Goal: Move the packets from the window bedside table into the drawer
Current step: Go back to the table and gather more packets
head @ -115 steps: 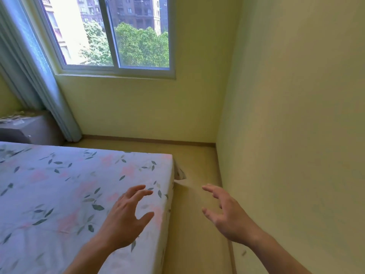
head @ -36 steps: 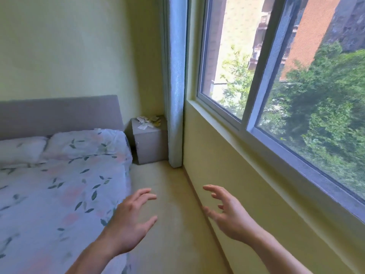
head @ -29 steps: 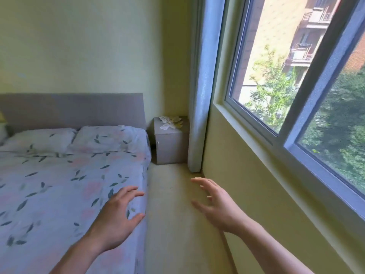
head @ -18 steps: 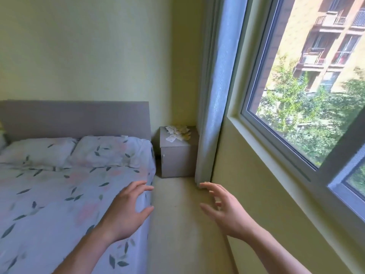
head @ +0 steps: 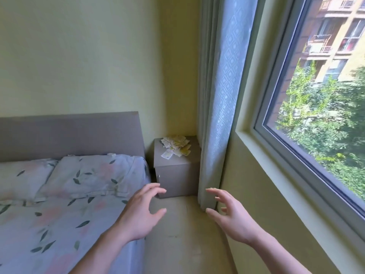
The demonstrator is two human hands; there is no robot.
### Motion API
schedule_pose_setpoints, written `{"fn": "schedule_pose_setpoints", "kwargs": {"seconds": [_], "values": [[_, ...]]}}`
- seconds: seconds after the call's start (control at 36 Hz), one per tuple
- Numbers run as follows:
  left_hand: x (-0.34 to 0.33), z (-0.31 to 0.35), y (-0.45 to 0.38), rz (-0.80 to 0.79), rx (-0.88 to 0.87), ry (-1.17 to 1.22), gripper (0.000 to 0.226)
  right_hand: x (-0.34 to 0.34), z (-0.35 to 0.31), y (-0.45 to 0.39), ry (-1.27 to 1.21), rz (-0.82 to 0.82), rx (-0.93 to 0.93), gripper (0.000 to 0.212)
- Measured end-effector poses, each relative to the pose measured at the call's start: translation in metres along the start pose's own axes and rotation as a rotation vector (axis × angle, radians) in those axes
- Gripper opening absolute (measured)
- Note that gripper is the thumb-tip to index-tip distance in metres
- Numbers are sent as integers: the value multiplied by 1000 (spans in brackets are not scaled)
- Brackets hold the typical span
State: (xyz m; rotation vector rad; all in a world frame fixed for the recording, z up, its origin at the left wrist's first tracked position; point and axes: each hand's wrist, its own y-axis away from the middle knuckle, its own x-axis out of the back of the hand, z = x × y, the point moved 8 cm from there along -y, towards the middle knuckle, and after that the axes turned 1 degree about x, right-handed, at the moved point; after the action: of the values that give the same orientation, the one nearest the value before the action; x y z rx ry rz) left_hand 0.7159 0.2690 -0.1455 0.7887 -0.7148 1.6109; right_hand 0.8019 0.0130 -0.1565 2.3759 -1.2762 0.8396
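- packets point(head: 175, 145): lying heaped on bedside table point(head: 177, 171) at 12 o'clock; approach step (drawer looking closed).
- left hand point(head: 141, 215), right hand point(head: 233, 218): hovering spread, holding nothing; next, nearing and opening drawer.

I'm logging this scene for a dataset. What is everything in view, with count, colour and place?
packets: a pile, count unclear, white and yellow, on the bedside table
bedside table: one, grey, in the corner between bed and curtain
bed: one, pale leaf-print sheet, left
pillows: two, same print, against the headboard
headboard: one, grey, at the wall
curtain: one, pale blue, beside the window
window: one, pale frame, right
left hand: open, empty
right hand: open, empty
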Motion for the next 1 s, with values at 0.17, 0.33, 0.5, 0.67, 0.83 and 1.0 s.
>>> {"fn": "schedule_pose_setpoints", "kwargs": {"seconds": [0.17,0.33,0.5,0.67,0.83,1.0], "values": [[12,-29,-85,45,81,15,41,9,6,-130,19,-88,31,52],[31,-83,-145,70,212,53,36,-9,1,-247,13,-193,83,50],[45,-136,-233,103,267,49,40,-33,19,-361,7,-251,55,53],[47,-185,-343,31,272,47,43,-40,55,-459,6,-257,-63,53],[30,-217,-466,-86,216,54,45,-28,98,-540,63,-215,-145,56],[-4,-232,-568,-176,226,86,41,-23,148,-613,70,-239,-286,56]]}}
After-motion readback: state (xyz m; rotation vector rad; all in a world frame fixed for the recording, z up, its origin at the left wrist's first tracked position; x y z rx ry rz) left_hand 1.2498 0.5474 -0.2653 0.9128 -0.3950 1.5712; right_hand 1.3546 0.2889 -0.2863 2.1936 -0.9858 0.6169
